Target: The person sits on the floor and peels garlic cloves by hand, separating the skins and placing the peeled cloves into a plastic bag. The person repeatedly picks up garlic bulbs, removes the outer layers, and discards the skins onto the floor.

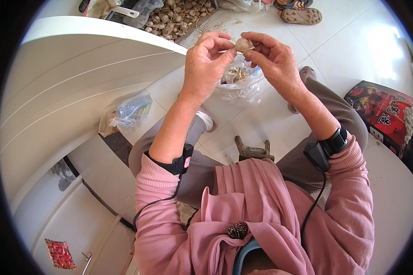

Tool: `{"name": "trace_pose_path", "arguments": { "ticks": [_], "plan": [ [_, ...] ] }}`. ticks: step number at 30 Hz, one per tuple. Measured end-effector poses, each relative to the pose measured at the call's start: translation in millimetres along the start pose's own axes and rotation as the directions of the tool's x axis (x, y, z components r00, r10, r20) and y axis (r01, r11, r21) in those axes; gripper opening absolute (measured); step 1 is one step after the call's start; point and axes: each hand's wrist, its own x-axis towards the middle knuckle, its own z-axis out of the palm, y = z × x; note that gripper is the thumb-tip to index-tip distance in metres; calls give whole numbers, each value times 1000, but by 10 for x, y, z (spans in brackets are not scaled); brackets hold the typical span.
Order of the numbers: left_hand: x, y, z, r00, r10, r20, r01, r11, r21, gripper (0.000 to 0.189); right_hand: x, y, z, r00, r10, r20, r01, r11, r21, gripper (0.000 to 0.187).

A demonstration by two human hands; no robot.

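Observation:
A pale garlic bulb [243, 45] is held up in front of me, over a clear plastic bag. My right hand [278, 63] grips it between thumb and fingers. The thumb and fingertips of my left hand [206, 63] meet at the bulb's left end and appear to pinch it there. Below my hands, the clear plastic bag [242, 92] stands open on the floor between my feet. Dry, straw-coloured scraps [236, 75] lie inside it. My wrists partly frame the bag, and the fingers hide part of the bulb.
Many garlic bulbs [179, 19] are heaped at the top, near a white-handled tool [125, 12]. A curved white panel [99, 28] rises at left. A tied plastic bag [127, 111], wooden stool [253, 151], red printed box [382, 113] and shoes [301, 16] surround me.

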Motion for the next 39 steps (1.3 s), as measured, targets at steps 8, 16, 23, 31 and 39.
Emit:
{"name": "trace_pose_path", "arguments": {
  "ticks": [8, 16, 23, 31, 39],
  "plan": [
    [6, 68, -50, 955, -289, 65, 292, 956, -36, 12, -1, -5, -9, 1000, -4, 13, 5, 997, -79, 31],
    [-17, -3, -49, 953, -291, 81, 292, 956, -11, 14, 20, 1, -39, 993, 73, 98, -72, 997, -10, 28],
    [-42, 34, 43, 985, 154, 83, -166, 971, 174, 18, 38, 22, -102, 949, 250, 193, -302, 896, 327, 32],
    [-41, 64, 23, 997, -8, 71, 12, 998, -57, 15, 14, 12, -79, 944, 219, 246, -281, 925, 254, 36],
    [-39, 100, 34, 999, 17, 34, -12, 992, -123, 12, 37, 17, -61, 964, 155, 216, -208, 945, 253, 36]
  ]
}}
